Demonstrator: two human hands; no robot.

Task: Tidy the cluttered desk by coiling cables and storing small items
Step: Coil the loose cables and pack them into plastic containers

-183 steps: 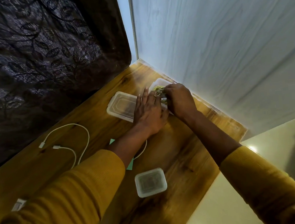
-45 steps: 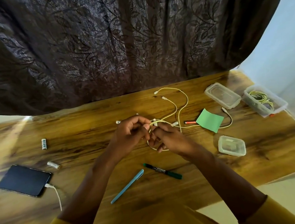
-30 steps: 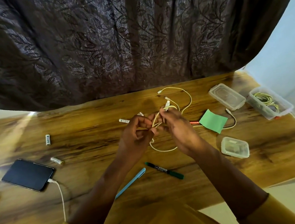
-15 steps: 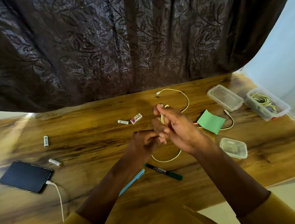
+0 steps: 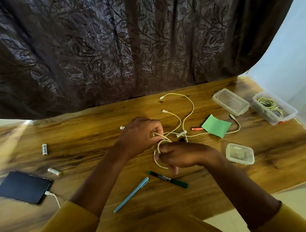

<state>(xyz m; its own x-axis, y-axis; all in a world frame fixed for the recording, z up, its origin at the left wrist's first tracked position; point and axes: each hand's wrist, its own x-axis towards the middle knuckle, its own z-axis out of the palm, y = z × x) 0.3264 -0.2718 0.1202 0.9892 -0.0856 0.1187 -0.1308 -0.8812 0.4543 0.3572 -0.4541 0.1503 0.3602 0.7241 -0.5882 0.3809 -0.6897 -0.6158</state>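
A white cable [image 5: 187,113] sprawls over the middle of the wooden desk [image 5: 87,132], with loose ends toward the curtain. My left hand [image 5: 139,135] pinches one strand of it. Just below, my right hand [image 5: 183,154] grips a small loop of the same cable. An open clear box [image 5: 285,117] at the far right holds yellow rubber bands [image 5: 267,104]; its lid [image 5: 230,101] lies beside it. A small closed clear box [image 5: 240,153] sits right of my right hand.
A green paper note [image 5: 216,126] and a small red battery [image 5: 196,128] lie by the cable. White batteries [image 5: 44,149] [image 5: 54,171], a phone [image 5: 22,187] with a charging cable, a blue pen [image 5: 131,194] and a green marker [image 5: 168,179] lie nearer me. A dark curtain [image 5: 123,44] hangs behind.
My hands came down from above the desk to just over it. The right hand dropped below the left and now holds a loop, while the cable's strands spread out again.
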